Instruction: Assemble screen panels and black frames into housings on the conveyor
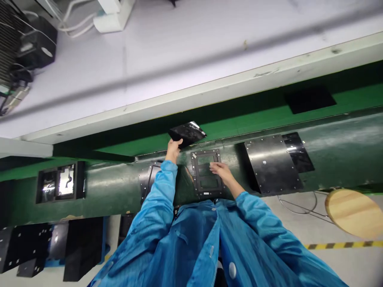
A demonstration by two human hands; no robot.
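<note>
My left hand (173, 150) grips the near left corner of a glossy black panel (188, 133), which is tilted and catches a bright reflection. Below it, on the dark green bench, lies a flat black frame (197, 173) with rectangular openings, small light spots round its rim and a white label. Over the frame's right side is my right hand (220, 170), its fingers stretched out to the left with nothing visible in them. Whether its fingertips touch the frame cannot be made out. Another black frame (144, 181) lies partly behind my left sleeve.
To the right, a large black plate (272, 163) overlaps a glossy dark sheet (299, 151). A black box-like frame (60, 181) stands at the left. A white shelf (191, 75) overhangs the bench's back. A round wooden stool (354, 213) is at the lower right.
</note>
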